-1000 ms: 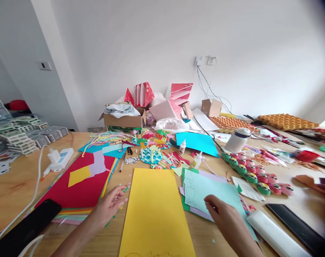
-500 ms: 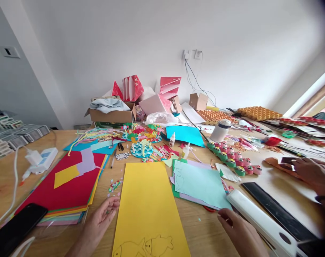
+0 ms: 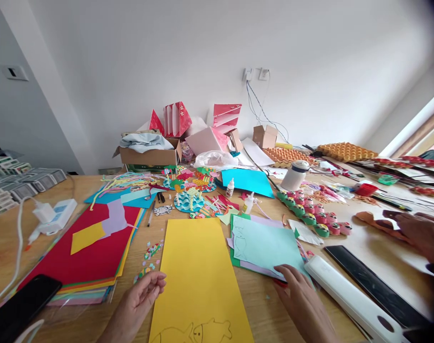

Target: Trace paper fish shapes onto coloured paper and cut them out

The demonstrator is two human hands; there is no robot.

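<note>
A long yellow sheet [image 3: 199, 271] lies on the wooden table in front of me, with fish outlines drawn at its near end. My left hand [image 3: 143, 295] rests at the sheet's left edge, fingers loosely curled, holding nothing. My right hand [image 3: 297, 290] lies flat with fingertips on the near corner of a pale mint sheet [image 3: 265, 245] that bears a drawn fish and tops a small pile of green and lilac paper. A white plastic tool [image 3: 349, 297] lies just right of that hand.
A stack of coloured card topped by red [image 3: 91, 259] and a black phone [image 3: 20, 307] lie at left. Glue bottles [image 3: 248, 204], paper cut-outs, a row of craft punches [image 3: 312, 216] and boxes crowd the middle and back. Another person's hand [image 3: 417, 233] holds brown material at right.
The view dropped slightly. My right hand slid forward from the table edge onto the mint sheet's corner. My left hand stayed by the yellow sheet's left edge.
</note>
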